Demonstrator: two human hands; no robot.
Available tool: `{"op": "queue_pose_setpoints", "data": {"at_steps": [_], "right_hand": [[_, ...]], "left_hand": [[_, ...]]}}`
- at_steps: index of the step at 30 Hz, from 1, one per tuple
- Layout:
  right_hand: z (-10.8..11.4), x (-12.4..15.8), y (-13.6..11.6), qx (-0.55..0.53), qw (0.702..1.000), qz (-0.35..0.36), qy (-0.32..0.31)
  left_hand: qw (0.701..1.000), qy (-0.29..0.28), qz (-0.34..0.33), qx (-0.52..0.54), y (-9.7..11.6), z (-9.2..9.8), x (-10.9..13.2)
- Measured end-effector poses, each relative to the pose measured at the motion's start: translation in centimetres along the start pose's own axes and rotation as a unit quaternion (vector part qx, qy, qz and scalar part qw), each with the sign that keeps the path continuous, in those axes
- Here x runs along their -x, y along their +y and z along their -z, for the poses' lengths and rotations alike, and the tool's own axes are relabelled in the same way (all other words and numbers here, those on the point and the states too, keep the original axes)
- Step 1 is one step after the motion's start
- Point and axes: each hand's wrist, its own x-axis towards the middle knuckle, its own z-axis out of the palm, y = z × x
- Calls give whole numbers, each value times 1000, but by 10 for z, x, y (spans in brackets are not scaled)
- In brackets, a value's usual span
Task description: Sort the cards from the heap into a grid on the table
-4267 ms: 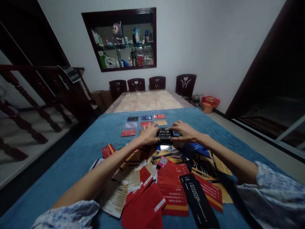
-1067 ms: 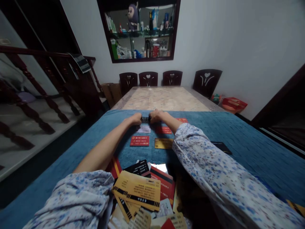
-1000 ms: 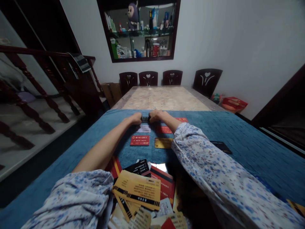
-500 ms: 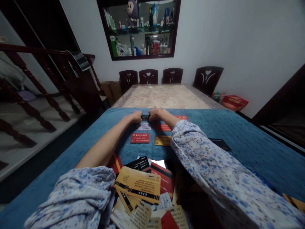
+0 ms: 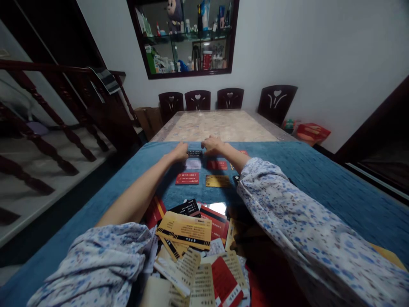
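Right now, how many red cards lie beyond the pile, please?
3: front-left card, middle card, and far-right card partly behind the right arm, which may hide more.

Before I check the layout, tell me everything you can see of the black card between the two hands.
The black card looks rectangular and perhaps plastic, with pale print too small to read. It appears to lie flat on the blue cloth, long side across the view, just beyond the pale lilac card. The left hand is at its left end, seemingly touching it; the right hand is near its right end, contact unclear.
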Motion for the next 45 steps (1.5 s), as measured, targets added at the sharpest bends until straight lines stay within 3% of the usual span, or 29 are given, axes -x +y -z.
{"op": "queue_pose_setpoints", "data": {"at_steps": [9, 25, 34, 45], "right_hand": [[7, 40, -9, 6, 998, 28, 57], [14, 128, -29, 7, 998, 47, 48], [-1, 161, -36, -18, 995, 70, 68], [-6, 197, -65, -53, 988, 116, 86]], "left_hand": [[999, 18, -22, -28, 19, 8, 38], [998, 16, -30, -59, 31, 12, 110], [997, 33, -63, -40, 36, 8, 155], [995, 33, -88, -21, 43, 1, 207]]}}
